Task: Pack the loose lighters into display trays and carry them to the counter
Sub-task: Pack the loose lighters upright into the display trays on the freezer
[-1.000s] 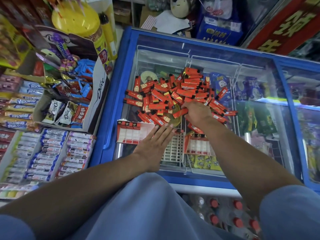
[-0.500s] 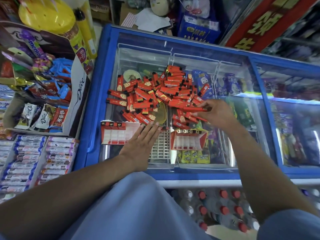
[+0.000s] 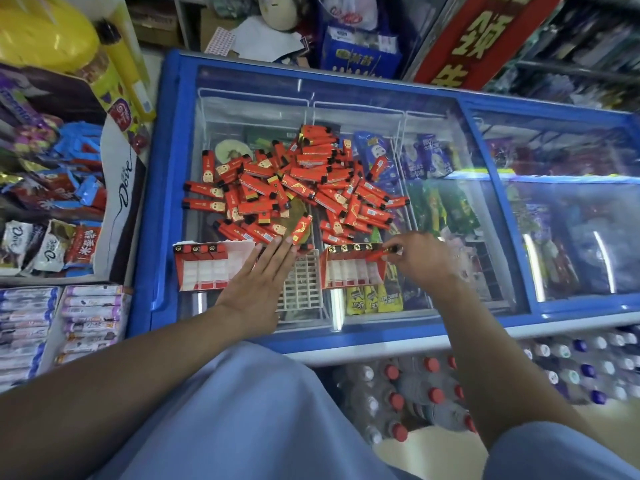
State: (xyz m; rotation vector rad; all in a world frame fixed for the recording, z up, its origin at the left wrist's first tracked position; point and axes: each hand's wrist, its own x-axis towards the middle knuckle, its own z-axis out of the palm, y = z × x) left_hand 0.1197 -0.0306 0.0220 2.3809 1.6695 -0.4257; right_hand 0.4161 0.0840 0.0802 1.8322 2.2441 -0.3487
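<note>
On the freezer's glass lid (image 3: 433,140), loose lighters (image 3: 294,188) lie heaped.

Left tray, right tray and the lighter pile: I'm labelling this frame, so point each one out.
Left tray (image 3: 204,271), head view: its white divider cells.
Right tray (image 3: 351,271), head view: its white divider cells.
Lighter pile (image 3: 298,188), head view: a red lighter near the heap's middle.

Beyond both hands, the loose lighters (image 3: 294,188) are red with black ends and gold figures; the display trays, one (image 3: 204,268) left of the left hand (image 3: 258,289), one (image 3: 353,268) at the right hand (image 3: 420,258), are red with white cells; the freezer frame (image 3: 152,188) is blue
</note>
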